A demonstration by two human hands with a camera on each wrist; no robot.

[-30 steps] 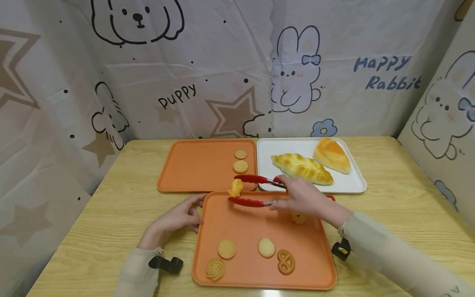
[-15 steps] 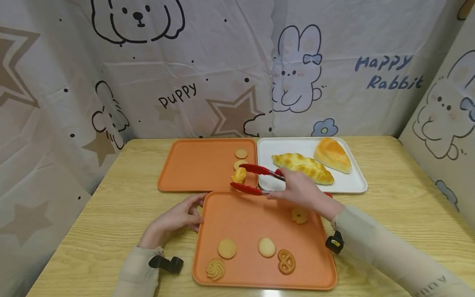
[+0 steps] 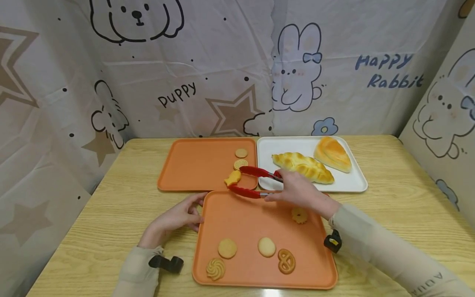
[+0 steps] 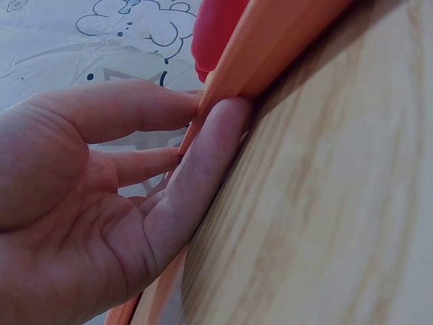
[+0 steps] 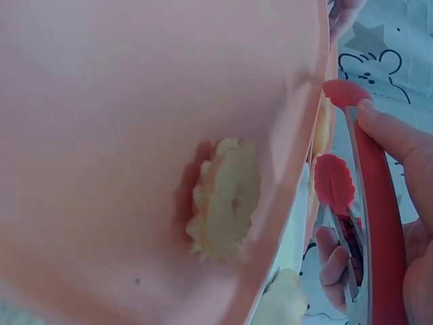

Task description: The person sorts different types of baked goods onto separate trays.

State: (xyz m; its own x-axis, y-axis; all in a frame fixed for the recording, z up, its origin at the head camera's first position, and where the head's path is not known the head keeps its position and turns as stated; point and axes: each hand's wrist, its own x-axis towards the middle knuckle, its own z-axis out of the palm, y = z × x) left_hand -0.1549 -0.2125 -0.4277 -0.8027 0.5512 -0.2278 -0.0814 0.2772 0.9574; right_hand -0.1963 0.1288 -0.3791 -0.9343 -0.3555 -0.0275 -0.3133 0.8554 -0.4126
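As the right hand (image 3: 301, 189) grips leftward-pointing tongs (image 3: 255, 171), long axis crosswise, the left hand (image 3: 179, 215) pinches the near tray (image 3: 256, 225).

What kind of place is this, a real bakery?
Probably not; it looks like a play bakery on a wooden table. Cookies lie on orange trays, bread on a white tray, and a cartoon cloth hangs behind.

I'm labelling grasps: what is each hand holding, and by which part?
The right hand holds the red tongs by their arms; the left hand pinches the near orange tray by its left rim.
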